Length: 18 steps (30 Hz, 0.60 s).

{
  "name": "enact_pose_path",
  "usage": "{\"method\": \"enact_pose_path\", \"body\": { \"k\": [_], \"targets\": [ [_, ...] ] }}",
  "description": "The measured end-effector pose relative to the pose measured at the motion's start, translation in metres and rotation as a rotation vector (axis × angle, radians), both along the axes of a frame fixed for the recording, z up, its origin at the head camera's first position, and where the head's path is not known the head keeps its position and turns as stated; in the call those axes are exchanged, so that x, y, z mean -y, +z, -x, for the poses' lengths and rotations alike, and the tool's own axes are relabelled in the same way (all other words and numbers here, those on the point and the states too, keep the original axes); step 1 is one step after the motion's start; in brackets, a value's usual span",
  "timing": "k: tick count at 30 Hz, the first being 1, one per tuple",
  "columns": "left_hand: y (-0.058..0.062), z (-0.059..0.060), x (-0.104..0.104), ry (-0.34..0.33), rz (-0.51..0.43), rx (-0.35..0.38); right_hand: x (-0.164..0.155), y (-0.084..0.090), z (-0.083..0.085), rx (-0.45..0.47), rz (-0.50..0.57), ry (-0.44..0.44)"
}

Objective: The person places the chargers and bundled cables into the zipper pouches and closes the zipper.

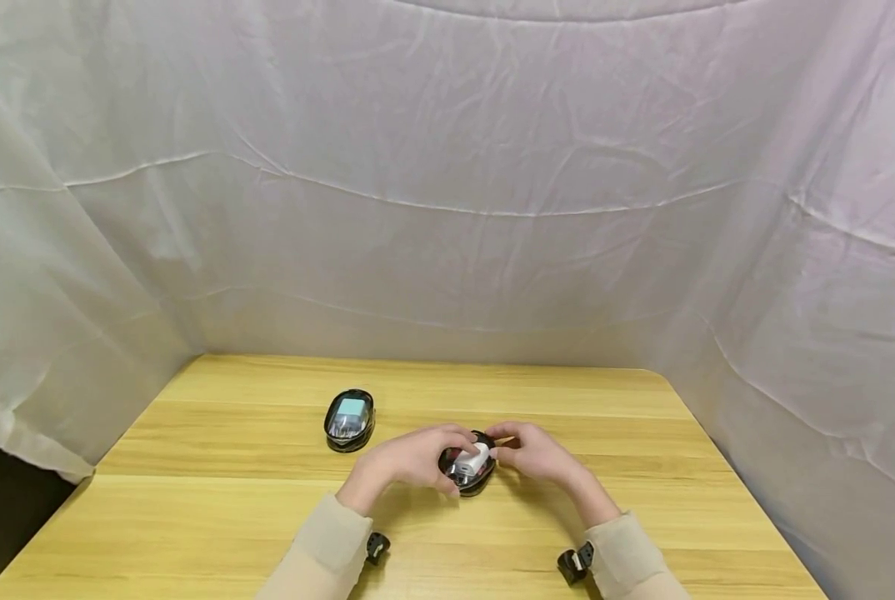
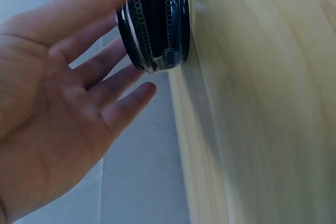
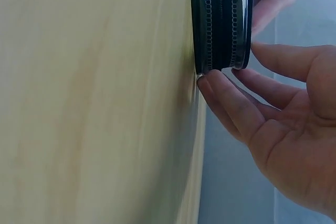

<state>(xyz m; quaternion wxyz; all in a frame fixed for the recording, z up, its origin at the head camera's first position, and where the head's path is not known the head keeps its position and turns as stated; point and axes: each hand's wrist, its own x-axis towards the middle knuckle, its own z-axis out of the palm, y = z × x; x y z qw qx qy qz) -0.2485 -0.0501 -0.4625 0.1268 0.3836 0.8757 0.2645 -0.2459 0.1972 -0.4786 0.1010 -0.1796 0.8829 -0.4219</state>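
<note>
A small oval zip case (image 1: 459,481) with a clear top and black rim lies on the table between both hands. Through its top shows a white block (image 1: 468,463) with a small dark mark, its kind unclear. My left hand (image 1: 420,456) spans the case from the left, thumb at the near edge and forefinger over the top. From the right, my right hand (image 1: 539,452) pinches the case's end, with thumb and fingertips (image 3: 223,90) on it. A dark zip band (image 3: 223,19) runs round the side; the zip's pull is hidden.
A second oval zip case (image 1: 350,421), with a pale blue and grey item inside, lies farther back to the left. Wood-grain table (image 1: 215,433) surrounds both. Pale cloth (image 1: 447,250) hangs behind and at the sides. Each wrist wears a small black camera (image 1: 377,547).
</note>
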Motion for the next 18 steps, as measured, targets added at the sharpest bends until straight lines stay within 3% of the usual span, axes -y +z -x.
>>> {"method": "enact_pose_path", "body": {
  "k": [8, 18],
  "targets": [
    [-0.0007, -0.0017, -0.0006, 0.053, 0.019, -0.021, 0.0007, 0.0018, -0.0018, -0.019, -0.017, 0.017],
    [0.0012, -0.0018, 0.0045, 0.041, 0.023, -0.041, 0.0011, 0.0014, -0.0024, -0.019, -0.004, 0.024]
  ]
}}
